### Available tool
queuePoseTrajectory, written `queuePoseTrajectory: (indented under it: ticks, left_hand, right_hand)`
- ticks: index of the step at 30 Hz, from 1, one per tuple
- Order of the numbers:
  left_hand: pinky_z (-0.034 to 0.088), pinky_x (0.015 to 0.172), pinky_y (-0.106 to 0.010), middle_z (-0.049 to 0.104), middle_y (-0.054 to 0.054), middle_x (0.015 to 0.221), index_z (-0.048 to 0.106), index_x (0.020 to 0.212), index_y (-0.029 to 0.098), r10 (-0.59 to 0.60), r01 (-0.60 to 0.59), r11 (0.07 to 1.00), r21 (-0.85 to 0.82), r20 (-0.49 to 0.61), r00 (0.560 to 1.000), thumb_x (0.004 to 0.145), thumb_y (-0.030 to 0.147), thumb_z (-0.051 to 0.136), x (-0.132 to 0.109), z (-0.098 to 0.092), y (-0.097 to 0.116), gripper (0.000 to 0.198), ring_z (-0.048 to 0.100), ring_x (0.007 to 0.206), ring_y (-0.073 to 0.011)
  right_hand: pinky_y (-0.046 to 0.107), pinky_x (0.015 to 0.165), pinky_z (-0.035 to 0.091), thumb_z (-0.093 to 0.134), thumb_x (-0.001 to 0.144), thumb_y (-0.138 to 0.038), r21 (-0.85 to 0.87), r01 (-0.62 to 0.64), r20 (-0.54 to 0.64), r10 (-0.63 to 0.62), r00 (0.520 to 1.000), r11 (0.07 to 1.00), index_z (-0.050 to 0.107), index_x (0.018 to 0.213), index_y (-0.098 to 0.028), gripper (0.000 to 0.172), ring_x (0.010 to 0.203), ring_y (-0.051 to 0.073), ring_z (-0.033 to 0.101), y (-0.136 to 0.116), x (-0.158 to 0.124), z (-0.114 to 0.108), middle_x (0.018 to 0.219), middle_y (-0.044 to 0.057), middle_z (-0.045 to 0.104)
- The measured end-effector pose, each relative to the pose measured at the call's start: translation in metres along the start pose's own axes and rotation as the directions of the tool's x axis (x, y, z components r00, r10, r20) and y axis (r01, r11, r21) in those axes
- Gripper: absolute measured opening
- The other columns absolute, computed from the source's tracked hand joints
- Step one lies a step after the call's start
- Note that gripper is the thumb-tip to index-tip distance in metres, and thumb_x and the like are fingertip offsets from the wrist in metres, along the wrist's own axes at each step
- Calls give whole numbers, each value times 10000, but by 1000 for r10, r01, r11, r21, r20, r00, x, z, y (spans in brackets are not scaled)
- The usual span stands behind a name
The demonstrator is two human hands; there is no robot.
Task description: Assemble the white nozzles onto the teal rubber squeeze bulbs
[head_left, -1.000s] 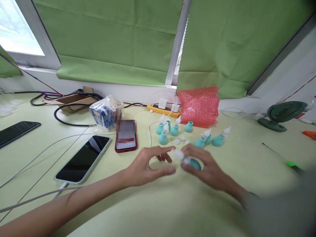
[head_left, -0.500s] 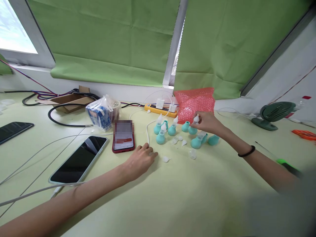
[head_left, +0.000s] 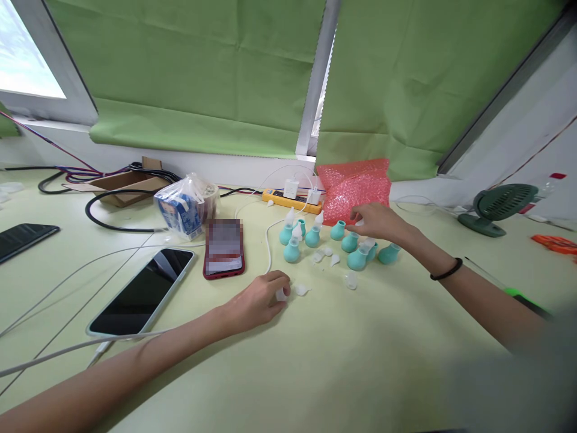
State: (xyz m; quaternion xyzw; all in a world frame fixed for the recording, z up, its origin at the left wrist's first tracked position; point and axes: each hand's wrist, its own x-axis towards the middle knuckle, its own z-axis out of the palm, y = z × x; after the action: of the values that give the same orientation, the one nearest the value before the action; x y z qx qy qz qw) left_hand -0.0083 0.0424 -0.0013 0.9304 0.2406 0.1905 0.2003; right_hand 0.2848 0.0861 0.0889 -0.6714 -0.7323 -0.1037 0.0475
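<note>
My left hand (head_left: 261,300) rests on the table with curled fingers around a small translucent white piece (head_left: 281,294). Just right of those fingers lies a loose white nozzle tip (head_left: 302,290). Farther back, my right hand (head_left: 378,221) is closed, its fingertips on a white nozzle (head_left: 359,222) just above a teal squeeze bulb (head_left: 349,243); the fingers partly hide the nozzle. Several more teal bulbs stand around it, among them an open-necked bulb (head_left: 338,230) and a bulb with a white nozzle (head_left: 292,250). Small translucent pieces (head_left: 318,256) lie between them.
Pink bubble wrap (head_left: 356,192) and a yellow power strip (head_left: 293,201) sit behind the bulbs. On the left are a red-cased phone (head_left: 224,249), a larger phone (head_left: 143,293), a plastic-wrapped pack (head_left: 183,207) and cables. A green fan (head_left: 500,207) and screwdriver (head_left: 525,300) are at right.
My left hand has gone from lying with its fingers forward to curling around a translucent piece. The fingers of my right hand now cover more of the nozzle.
</note>
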Motion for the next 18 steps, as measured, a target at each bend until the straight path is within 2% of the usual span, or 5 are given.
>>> queuePoseTrajectory:
  ticks: [3, 5, 8, 13, 18]
  left_hand:
    - [439, 712, -263, 515, -81, 1010, 449, 795, 164, -18, 18, 1000, -17, 20, 1000, 783, 187, 450, 0, 1, 3, 27, 537, 862, -166]
    - [438, 674, -254, 505, -82, 1030, 440, 782, 167, -25, 25, 1000, -11, 24, 999, 805, 211, 420, -1, 2, 4, 53, 549, 786, -147]
    - [429, 599, -229, 500, -76, 1042, 430, 782, 171, -30, 31, 1000, -5, 26, 999, 817, 198, 382, -2, 4, 6, 65, 539, 640, -103]
    - [423, 559, -217, 497, -74, 1045, 425, 910, 175, -43, 43, 999, -19, -6, 999, 810, 197, 380, -5, 8, 5, 112, 530, 608, -98]
    - [436, 609, -240, 497, -77, 1096, 307, 1169, 208, -103, 103, 994, -23, -8, 995, 790, 274, 460, -5, 10, 2, 413, 553, 680, -132]
  right_hand:
    - [295, 571, 383, 486, 689, -341, -53, 11, -132, -18, 991, 999, 578, 852, -166, 257, 780, 251, 552, -9, -1, -6, 823, 83, 626]
    - [299, 620, 394, 451, 727, -316, -17, 128, -187, -129, 974, 992, 569, 890, -161, 254, 807, 235, 551, -21, 2, -9, 865, 81, 621]
    - [281, 700, 393, 424, 761, -281, 59, 337, -178, -322, 930, 940, 556, 915, -155, 238, 846, 200, 543, -45, 13, -11, 917, 72, 608]
    - [274, 646, 383, 477, 729, -299, -83, 363, 99, -355, 930, 928, 527, 1005, -152, 317, 897, 228, 519, -81, 48, -7, 1006, 98, 570]
    - [230, 490, 330, 572, 613, -186, -119, 385, 264, -345, 901, 915, 602, 818, -146, 210, 672, 195, 561, -95, 72, 11, 776, 76, 617]
